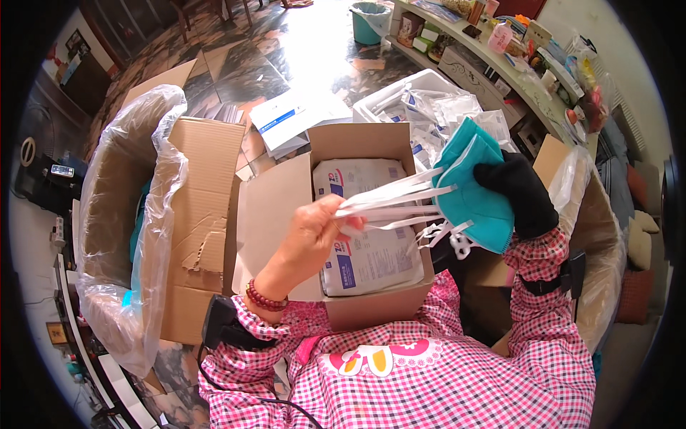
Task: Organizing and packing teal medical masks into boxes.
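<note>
In my right hand (525, 193), covered by a black glove, is a small stack of teal face masks (468, 182), held up at the right. Their white ear loops (400, 200) stretch leftward to my bare left hand (314, 232), whose fingers are closed around the loop ends. A few more loops dangle loose below the masks. Both hands are above an open cardboard box (375, 311) at my lap. Inside that box lie white printed packets (371, 264), partly hidden by the loops and my left hand.
To the left stands a large carton (200, 236) with a clear plastic liner (128, 179). Another lined carton (600, 264) is at the right. Beyond the middle box are flat white printed cartons (289, 118) and a white bin (364, 107) of packets. A cluttered shelf (493, 53) runs along the right.
</note>
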### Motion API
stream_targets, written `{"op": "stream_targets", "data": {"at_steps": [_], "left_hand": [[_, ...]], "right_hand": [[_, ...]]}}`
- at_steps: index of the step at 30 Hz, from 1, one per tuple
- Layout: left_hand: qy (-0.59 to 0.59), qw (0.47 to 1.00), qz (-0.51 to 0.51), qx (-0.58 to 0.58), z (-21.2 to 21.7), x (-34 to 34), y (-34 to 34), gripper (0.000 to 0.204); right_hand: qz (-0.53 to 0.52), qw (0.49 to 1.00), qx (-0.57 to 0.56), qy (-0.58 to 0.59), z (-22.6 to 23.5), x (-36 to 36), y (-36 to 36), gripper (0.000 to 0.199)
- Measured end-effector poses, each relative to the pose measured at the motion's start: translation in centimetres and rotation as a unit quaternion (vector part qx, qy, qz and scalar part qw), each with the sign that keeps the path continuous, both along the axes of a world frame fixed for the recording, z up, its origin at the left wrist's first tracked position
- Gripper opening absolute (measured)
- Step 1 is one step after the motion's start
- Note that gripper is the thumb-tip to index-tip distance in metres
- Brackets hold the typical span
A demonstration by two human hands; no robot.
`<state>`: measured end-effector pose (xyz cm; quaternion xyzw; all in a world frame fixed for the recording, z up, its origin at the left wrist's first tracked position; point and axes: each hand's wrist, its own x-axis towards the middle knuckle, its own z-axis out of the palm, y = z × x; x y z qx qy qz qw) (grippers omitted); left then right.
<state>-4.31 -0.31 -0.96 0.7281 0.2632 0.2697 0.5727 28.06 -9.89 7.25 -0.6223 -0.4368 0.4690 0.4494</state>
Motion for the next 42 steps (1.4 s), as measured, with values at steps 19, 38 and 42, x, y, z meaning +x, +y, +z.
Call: {"op": "stream_targets", "data": {"at_steps": [19, 38, 42], "left_hand": [[0.073, 0.993, -0.013, 0.092, 0.7, 0.8, 1.2, 0.026], [0.061, 0.966, -0.166, -0.191, 4.1, -0.9, 3.0, 0.043], [0.057, 0.951, -0.187, -0.237, 3.0, -0.9, 2.9, 0.042]], "right_hand": [[-0.029, 0.985, -0.033, 0.166, -1.2, 1.6, 0.1, 0.033], [-0.047, 0.972, 0.0, 0.23, -3.0, -0.8, 1.1, 0.035], [-0.051, 0.971, 0.003, 0.234, -2.6, -0.6, 1.1, 0.036]]}}
